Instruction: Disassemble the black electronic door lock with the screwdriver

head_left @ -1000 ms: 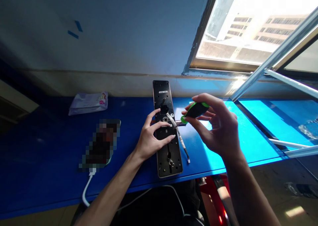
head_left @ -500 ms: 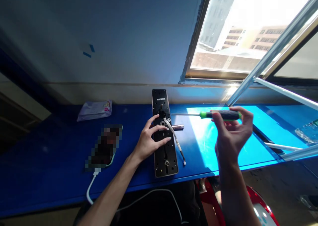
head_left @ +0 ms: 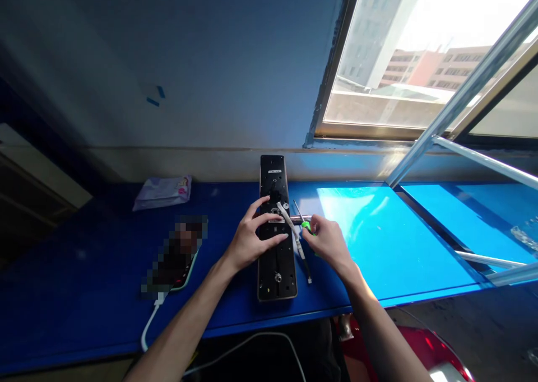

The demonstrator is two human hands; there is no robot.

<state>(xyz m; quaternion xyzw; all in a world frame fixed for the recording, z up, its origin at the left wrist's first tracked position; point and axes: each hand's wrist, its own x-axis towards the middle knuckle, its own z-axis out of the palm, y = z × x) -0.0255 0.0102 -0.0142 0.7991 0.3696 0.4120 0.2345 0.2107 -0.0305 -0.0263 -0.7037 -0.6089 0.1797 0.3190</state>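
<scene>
A long black panel (head_left: 277, 256), which looks like the back plate of a door lock, lies on the blue table. Across its middle rests my left hand (head_left: 247, 236), fingers spread and thumb apart, touching the surface. My right hand (head_left: 330, 239) is closed round the green handle of a screwdriver (head_left: 305, 224), just right of the panel. The screwdriver's thin shaft points up and to the left; its tip is beside the panel's right edge. A white-wrapped cable (head_left: 289, 219) runs from the panel down to a small connector. A shiny rod (head_left: 296, 220) sticks out at the panel's right side.
On the left lies a phone (head_left: 180, 259) with a white charging cable (head_left: 148, 323). Behind it is a light purple packet (head_left: 163, 191). A metal frame (head_left: 454, 105) stands at the right, in front of the window. The table's front edge (head_left: 235, 330) runs close to my body.
My right hand has brought the screwdriver down and left, close to the panel, and its shaft has swung from level to tilted upward. My left hand stays on the panel.
</scene>
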